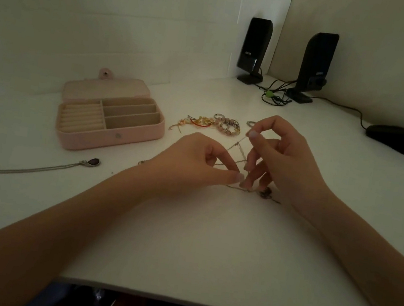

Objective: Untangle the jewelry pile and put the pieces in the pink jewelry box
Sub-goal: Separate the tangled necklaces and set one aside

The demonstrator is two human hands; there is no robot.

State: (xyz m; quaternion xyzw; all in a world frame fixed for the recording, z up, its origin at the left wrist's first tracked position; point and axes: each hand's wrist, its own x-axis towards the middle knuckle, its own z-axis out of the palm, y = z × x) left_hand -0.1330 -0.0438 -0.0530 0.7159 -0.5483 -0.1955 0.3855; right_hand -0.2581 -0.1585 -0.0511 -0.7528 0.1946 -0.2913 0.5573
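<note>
The pink jewelry box lies open at the left of the white desk, its cream compartments holding nothing I can see. A pile of beaded bracelets, rings and gold pieces sits behind my hands. My left hand pinches a thin tangled chain between thumb and forefinger. My right hand pinches another strand of that chain higher up. A dark pendant on the chain rests on the desk under my right fingers. A separate silver necklace with a purple stone trails off to the left.
Two black speakers stand at the back right corner with tangled cables. A black computer mouse lies at the far right. The desk's front edge runs just below my forearms.
</note>
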